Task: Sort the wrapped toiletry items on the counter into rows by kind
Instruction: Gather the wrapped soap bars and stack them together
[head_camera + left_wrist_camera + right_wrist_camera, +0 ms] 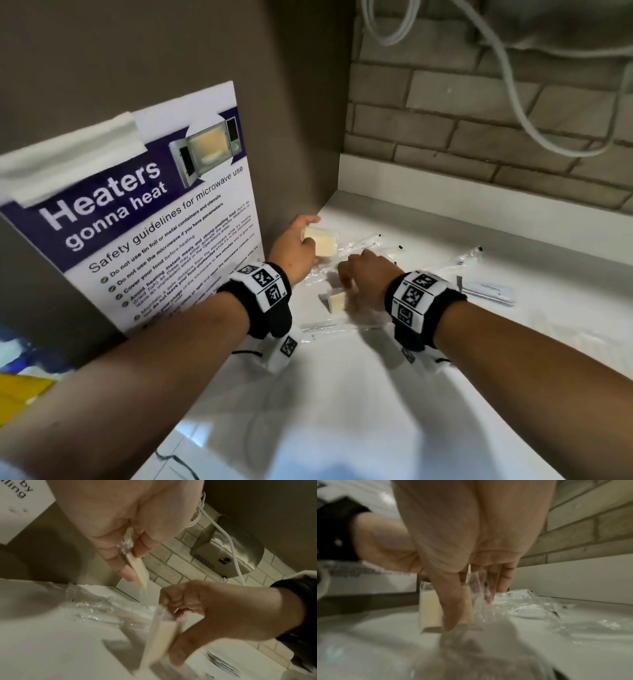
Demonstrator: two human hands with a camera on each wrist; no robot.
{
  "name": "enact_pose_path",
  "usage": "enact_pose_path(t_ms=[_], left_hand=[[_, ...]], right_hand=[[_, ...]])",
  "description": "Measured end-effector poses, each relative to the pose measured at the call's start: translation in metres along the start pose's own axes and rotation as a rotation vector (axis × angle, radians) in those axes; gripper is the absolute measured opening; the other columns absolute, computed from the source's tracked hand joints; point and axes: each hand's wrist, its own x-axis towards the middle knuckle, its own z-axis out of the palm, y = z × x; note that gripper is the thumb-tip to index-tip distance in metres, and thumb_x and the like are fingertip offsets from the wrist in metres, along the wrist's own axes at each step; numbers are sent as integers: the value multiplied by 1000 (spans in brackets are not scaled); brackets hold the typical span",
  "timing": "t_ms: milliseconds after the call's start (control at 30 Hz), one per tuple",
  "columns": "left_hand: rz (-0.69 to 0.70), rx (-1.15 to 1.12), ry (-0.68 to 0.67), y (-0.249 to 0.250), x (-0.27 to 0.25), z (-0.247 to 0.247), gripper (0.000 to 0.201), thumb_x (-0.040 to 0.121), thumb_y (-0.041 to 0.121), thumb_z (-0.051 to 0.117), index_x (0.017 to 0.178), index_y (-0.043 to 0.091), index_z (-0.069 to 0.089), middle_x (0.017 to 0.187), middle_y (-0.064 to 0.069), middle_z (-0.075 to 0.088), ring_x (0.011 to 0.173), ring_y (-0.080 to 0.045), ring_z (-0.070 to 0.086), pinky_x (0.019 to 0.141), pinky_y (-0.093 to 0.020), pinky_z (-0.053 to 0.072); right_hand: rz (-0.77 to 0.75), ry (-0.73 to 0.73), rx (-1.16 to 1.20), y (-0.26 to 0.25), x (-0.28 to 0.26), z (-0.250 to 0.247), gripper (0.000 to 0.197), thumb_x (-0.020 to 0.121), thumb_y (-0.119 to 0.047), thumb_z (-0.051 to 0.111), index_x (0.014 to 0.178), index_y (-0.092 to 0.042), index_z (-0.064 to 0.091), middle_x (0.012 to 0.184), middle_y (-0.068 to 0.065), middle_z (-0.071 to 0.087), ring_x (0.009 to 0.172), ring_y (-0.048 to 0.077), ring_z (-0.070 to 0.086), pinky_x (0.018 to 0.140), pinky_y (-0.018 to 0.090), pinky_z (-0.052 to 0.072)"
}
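Note:
My left hand (310, 236) pinches a wrapped cream soap bar (321, 244) just above the white counter (342, 394), near the back left corner. The left wrist view shows that bar (139, 568) edge-on between thumb and fingers. My right hand (349, 284) hovers close by, fingers curled down, and pinches the clear wrapper of a second soap bar (337, 301) (161, 641). In the right wrist view my thumb and fingers (469, 612) close round this bar (468, 608). Clear-wrapped toothbrushes (363, 243) lie under and around both hands.
A microwave safety poster (147, 219) leans against the brown side panel on the left. Further clear packets (469, 257) and a white flat packet (489, 293) lie to the right. Brick wall (479, 137) with white cables (513, 102) stands behind. A steel hand dryer (228, 555) hangs on it.

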Motion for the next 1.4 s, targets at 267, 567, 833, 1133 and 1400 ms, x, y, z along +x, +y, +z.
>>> enact_pose_path(t_ms=[267, 567, 833, 1133, 1400], left_hand=[[-106, -217, -174, 12, -2, 8, 30, 96, 44, 51, 110, 20, 63, 101, -4, 65, 75, -24, 71, 70, -39, 57], [7, -155, 50, 19, 20, 0, 25, 99, 14, 49, 122, 21, 54, 111, -13, 68, 79, -28, 74, 56, -32, 53], [137, -117, 23, 26, 35, -1, 28, 97, 8, 51, 122, 19, 58, 127, -14, 56, 97, -32, 68, 48, -12, 48], [153, -61, 43, 2, 38, 2, 30, 96, 8, 51, 124, 18, 58, 126, -11, 57, 97, -28, 67, 51, -13, 50], [154, -82, 40, 4, 37, 0, 28, 95, 8, 51, 118, 23, 59, 125, -13, 58, 90, -30, 70, 53, -20, 52]], right_hand=[[3, 177, 527, 23, 24, -45, 40, 65, -12, 87, 83, -18, 52, 75, -3, 54, 67, 16, 47, 58, 23, 38], [183, 172, 166, 37, 50, -27, 70, 71, -12, 77, 131, -7, 43, 131, 12, 47, 121, 30, 45, 100, 34, 43], [-32, -61, -171, 22, 63, 2, 62, 87, -15, 60, 144, -23, 37, 138, 4, 49, 129, 27, 42, 103, 40, 39], [-292, -120, -104, 11, 22, 0, 42, 85, -12, 57, 126, -23, 57, 126, 1, 55, 117, 26, 52, 95, 36, 46], [-17, -331, 157, 19, 49, -29, 76, 68, -36, 78, 137, -35, 48, 130, -8, 57, 118, 15, 50, 103, 36, 44]])
